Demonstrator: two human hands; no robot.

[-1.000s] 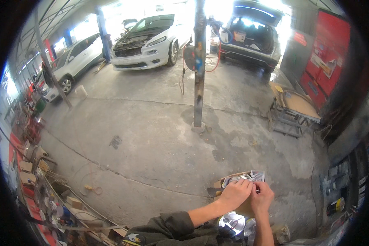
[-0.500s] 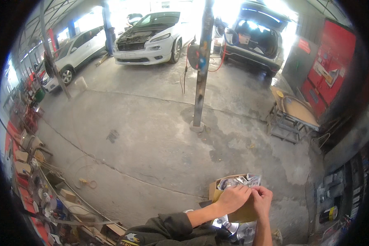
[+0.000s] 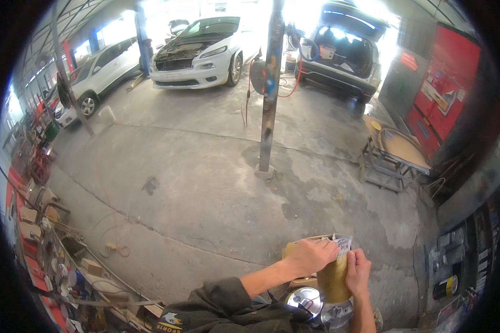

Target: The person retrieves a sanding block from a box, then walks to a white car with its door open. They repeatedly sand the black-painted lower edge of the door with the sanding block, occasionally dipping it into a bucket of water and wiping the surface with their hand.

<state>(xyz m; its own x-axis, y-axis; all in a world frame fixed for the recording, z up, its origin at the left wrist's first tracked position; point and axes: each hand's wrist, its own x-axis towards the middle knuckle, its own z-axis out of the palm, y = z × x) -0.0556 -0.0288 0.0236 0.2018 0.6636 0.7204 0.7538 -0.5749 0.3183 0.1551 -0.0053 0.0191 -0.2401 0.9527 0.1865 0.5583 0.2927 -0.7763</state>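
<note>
A dull yellow sheet (image 3: 333, 282), sandpaper-like in look, hangs between my hands low in the view, right of the middle. My right hand (image 3: 359, 271) pinches its right edge, thumb uppermost. Curled over the sheet's upper part is my left hand (image 3: 318, 256), its fingertips mostly hidden; more yellow shows at its left. Just beyond the fingers, a crinkled clear and white plastic wrapper (image 3: 343, 243) pokes up from a cardboard box (image 3: 311, 238). Below the left wrist stands a can with a shiny metal lid (image 3: 305, 299), beside a clear plastic container (image 3: 337, 315).
A steel post (image 3: 268, 111) rises from the concrete floor ahead. A low stand (image 3: 394, 161) with a curved panel is at right, near a red cabinet (image 3: 447, 89). Cluttered shelving (image 3: 94, 283) lines the left. Beyond are a white car with its hood up (image 3: 197, 55) and other vehicles.
Both hands have moved apart slightly, the right one going a little lower and right. The yellow sheet now shows more between them, and the metal lid is less covered.
</note>
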